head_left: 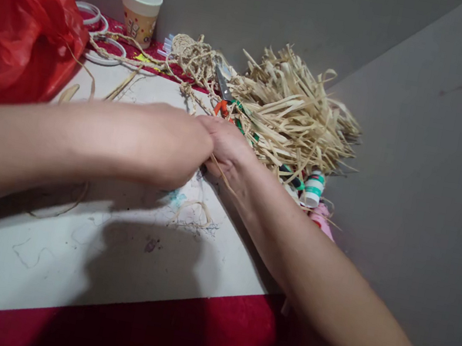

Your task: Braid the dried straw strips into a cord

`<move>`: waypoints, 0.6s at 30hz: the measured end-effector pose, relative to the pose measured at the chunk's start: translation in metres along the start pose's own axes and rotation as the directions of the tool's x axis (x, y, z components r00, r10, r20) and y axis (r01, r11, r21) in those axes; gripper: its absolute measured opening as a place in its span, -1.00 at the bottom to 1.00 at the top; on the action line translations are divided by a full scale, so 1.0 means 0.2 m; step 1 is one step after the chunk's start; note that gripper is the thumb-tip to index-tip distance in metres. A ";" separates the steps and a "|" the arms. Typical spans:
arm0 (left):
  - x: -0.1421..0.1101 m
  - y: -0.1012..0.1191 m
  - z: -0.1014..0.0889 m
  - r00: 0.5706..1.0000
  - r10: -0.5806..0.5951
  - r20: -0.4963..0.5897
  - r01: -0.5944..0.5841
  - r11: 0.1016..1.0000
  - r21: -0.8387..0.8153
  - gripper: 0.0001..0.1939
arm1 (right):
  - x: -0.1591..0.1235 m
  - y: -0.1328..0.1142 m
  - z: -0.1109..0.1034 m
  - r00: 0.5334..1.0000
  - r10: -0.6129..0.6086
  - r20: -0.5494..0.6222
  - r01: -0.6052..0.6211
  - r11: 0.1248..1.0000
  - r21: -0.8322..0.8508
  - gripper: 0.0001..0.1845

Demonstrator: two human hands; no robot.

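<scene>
Above the white board, my left hand (184,150) is closed, its back toward me and slightly blurred; its fingertips are hidden. My right hand (229,144) meets it from the other side, fingers curled in and partly covered by the left. A thin straw strand (222,176) comes out between the two hands and lies along my right wrist. Just beyond them, a braided straw cord (191,94) runs back to a coiled heap of cord (195,58). Scissors (223,85) with an orange and green handle lie beside a large bundle of loose straw (300,110).
A red plastic bag (29,24) stands at the left. Behind are a paper cup (140,14) and white rings (106,52). A white and green bottle (313,189) sits right of my arm. Loose fibres lie on the white board (38,276), over red cloth (168,329). Grey walls (421,159) close in the back and right.
</scene>
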State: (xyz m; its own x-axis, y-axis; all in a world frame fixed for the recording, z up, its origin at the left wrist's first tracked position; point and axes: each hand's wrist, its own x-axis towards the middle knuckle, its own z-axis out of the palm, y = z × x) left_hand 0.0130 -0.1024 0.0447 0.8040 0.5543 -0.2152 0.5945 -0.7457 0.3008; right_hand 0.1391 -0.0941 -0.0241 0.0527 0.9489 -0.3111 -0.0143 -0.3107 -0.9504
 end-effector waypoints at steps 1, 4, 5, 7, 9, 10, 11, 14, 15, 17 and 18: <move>0.00 -0.02 -0.06 1.000 -0.024 0.017 0.023 0.999 0.035 -0.81 | 0.00 0.00 0.00 1.000 -0.004 0.000 0.004 1.000 0.001 -0.72; 0.02 -0.12 -0.16 0.986 -0.122 -0.114 0.121 0.993 -0.016 -0.66 | 0.00 -0.01 -0.02 0.997 0.070 0.035 -0.071 0.997 0.036 -0.73; 0.05 -0.16 -0.16 0.967 -0.184 -0.178 0.176 0.983 -0.060 -0.65 | 0.00 -0.01 -0.02 0.993 0.104 0.050 -0.106 0.993 0.052 -0.74; 0.11 -0.24 -0.12 0.975 -0.189 -0.117 0.164 0.967 -0.194 -0.68 | -0.01 -0.03 -0.02 0.988 0.144 0.063 -0.148 0.986 0.074 -0.73; 0.16 -0.29 -0.06 0.983 -0.181 0.000 0.167 0.908 -0.385 -0.72 | -0.01 -0.04 -0.01 0.987 0.145 0.067 -0.150 0.986 0.076 -0.70; 0.18 -0.30 -0.02 0.981 -0.189 0.046 0.189 0.869 -0.458 -0.72 | -0.01 -0.04 -0.01 0.987 0.144 0.070 -0.149 0.986 0.069 -0.69; 0.20 -0.31 0.00 0.977 -0.199 0.070 0.206 0.831 -0.516 -0.73 | -0.02 -0.04 -0.01 0.987 0.143 0.072 -0.148 0.987 0.061 -0.68; 0.20 -0.31 0.03 0.976 -0.201 0.087 0.212 0.763 -0.611 -0.73 | -0.02 -0.05 -0.02 0.987 0.142 0.077 -0.147 0.987 0.059 -0.69; 0.20 -0.31 0.02 0.978 -0.189 0.091 0.204 0.755 -0.623 -0.73 | -0.03 -0.06 -0.02 0.986 0.144 0.081 -0.149 0.987 0.060 -0.70; 0.19 -0.31 0.01 0.980 -0.164 0.109 0.196 0.749 -0.633 -0.72 | -0.03 -0.06 -0.03 0.985 0.143 0.094 -0.149 0.987 0.056 -0.71; 0.18 -0.31 0.00 0.980 -0.158 0.119 0.197 0.746 -0.636 -0.72 | -0.04 -0.07 -0.03 0.984 0.144 0.103 -0.150 0.987 0.050 -0.71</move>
State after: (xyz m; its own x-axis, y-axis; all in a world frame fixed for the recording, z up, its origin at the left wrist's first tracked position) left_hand 0.0049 -0.0353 0.0180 0.6953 0.6167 -0.3692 0.5984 -0.2120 0.7727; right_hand 0.1443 -0.0974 -0.0093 -0.0526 0.8948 -0.4434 -0.0723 -0.4462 -0.8920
